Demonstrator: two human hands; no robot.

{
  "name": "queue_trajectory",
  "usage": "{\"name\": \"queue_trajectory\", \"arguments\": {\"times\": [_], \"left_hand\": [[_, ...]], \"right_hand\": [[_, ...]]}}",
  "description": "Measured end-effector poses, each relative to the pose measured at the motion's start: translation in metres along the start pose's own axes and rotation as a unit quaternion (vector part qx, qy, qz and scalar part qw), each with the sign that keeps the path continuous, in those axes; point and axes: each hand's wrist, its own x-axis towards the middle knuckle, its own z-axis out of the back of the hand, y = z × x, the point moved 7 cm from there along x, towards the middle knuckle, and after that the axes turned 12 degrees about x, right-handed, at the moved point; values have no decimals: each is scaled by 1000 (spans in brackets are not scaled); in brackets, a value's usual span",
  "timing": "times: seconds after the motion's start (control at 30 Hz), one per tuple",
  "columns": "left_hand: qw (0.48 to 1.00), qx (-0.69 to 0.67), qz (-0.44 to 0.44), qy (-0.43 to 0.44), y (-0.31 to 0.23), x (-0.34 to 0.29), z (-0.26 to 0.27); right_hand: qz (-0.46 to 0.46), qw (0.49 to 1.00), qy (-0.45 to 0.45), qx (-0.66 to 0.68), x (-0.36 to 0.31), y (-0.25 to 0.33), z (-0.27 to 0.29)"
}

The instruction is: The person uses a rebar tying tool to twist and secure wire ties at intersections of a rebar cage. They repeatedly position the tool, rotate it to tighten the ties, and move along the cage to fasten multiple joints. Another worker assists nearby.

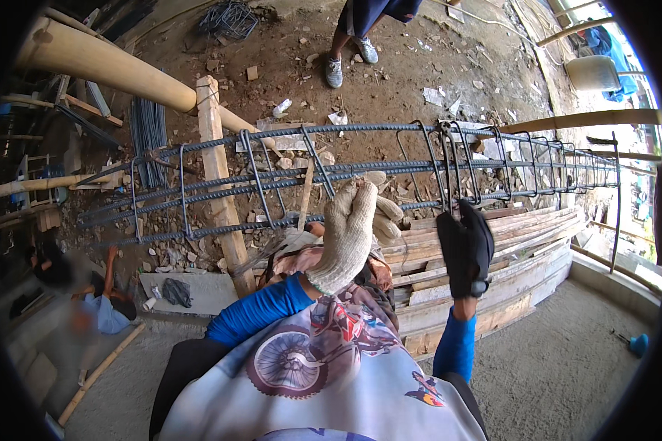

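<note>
Wears a cream knitted glove on the left hand [346, 231], raised at the near side of a long rebar cage [360, 127] with fingers bent and partly overlapping; cannot tell a bare curl from a grip on a bar behind. Wears a black glove on the right hand [468, 246], just nearer than some closely set stirrups [446, 162], right of the cage's middle, with blurred fingers pointing toward the bars; cannot tell open from closed there, nor touching from apart. Has the cage stretched across the scene from left to right, crossing a wooden post [215, 165] on the left. Has a stack of wooden planks [529, 246] on the right, nearer than the cage, and a grey concrete floor [559, 360] nearer still. Has a thick bamboo pole [118, 62] slanting toward the post from far left, and a pale plastic drum [592, 73] beside a blue tarp [621, 62] at far right. Faces a standing person [375, 13] beyond the cage, with only legs and shoes in view, and has a second person [114, 320] low at near left.
</note>
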Motion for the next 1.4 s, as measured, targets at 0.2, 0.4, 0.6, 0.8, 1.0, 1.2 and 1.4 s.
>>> {"name": "queue_trajectory", "arguments": {"times": [0.2, 0.4, 0.6, 0.8, 1.0, 1.2, 1.4], "left_hand": [[999, -47, -8, -20, 1, 3, 16], [988, -150, 15, -17, 14, 2, 31], [978, -205, 22, -14, 12, -5, 54], [986, -161, -36, -23, -10, -12, 88], [980, -175, -47, -86, -10, -26, 120], [984, -130, -7, -120, -10, -41, 154], [967, 155, -80, -185, -18, -46, 196]], "right_hand": [[-155, 921, 160, 320, -63, 68, -44], [-56, 954, 184, 232, -79, 95, -55], [-91, 944, 116, 297, -85, 109, -55], [-30, 948, 191, 251, -80, 112, -67], [-47, 884, 330, 328, -87, 137, -94], [96, 870, 413, 253, -89, 164, -117], [293, 915, 266, 71, -67, 177, -131]]}}
